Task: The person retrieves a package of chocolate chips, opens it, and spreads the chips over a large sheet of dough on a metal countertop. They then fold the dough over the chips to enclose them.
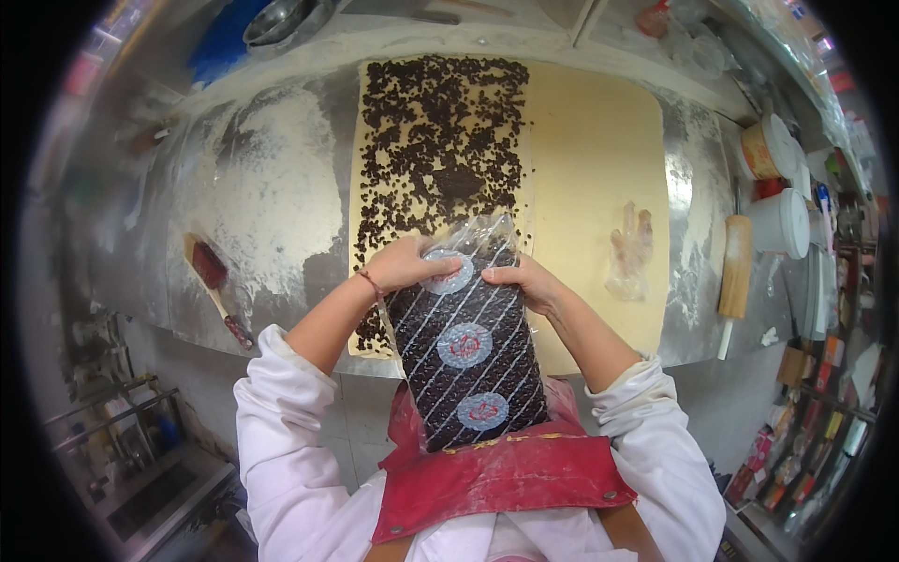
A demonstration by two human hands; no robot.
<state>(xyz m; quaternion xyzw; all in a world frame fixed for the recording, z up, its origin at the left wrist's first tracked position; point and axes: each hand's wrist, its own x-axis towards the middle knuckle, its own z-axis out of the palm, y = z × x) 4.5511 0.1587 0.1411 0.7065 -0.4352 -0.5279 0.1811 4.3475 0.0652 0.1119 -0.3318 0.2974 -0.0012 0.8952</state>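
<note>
My left hand [414,265] and my right hand [523,279] grip the two sides of a clear plastic bag [467,379] near its upper end. Small dark pieces, like raisins or beans, fill the bag, which bears white stripes and round printed marks. Its lower end rests against my red apron [502,478]. Beyond it lies a pale dough sheet [597,126], its left part strewn with dark pieces [421,133] and a denser heap [460,184]. The right part of the sheet is bare except for a clear plastic glove [630,253].
Flour [267,175] dusts the metal worktop on the left, where a pastry brush [211,270] lies. A wooden rolling pin [735,270] is at the right, beside white tubs [779,221]. Metal bowls [284,24] stand at the back left. Packed shelves [815,421] line the right.
</note>
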